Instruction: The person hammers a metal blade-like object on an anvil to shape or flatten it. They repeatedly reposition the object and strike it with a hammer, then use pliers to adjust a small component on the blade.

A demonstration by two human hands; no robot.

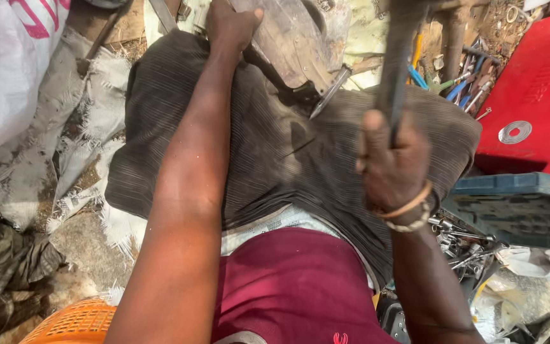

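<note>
My left hand (230,25) reaches forward past my knees and presses on a scratched grey metal part (291,41) at the top of the view. A thin metal chisel-like rod (329,92) leans against that part, over my dark striped trousers (268,153). My right hand (393,162) is raised and closed around a dark tool handle (396,57) that runs up out of the frame; its head is hidden. Bracelets circle my right wrist.
A red metal case (536,95) and a blue-grey tool case (517,204) lie at the right, with loose sockets and wrenches (463,245) below them. Screwdrivers (463,86) lie at the top right. White sacking (7,70) covers the left; an orange basket (74,322) sits bottom left.
</note>
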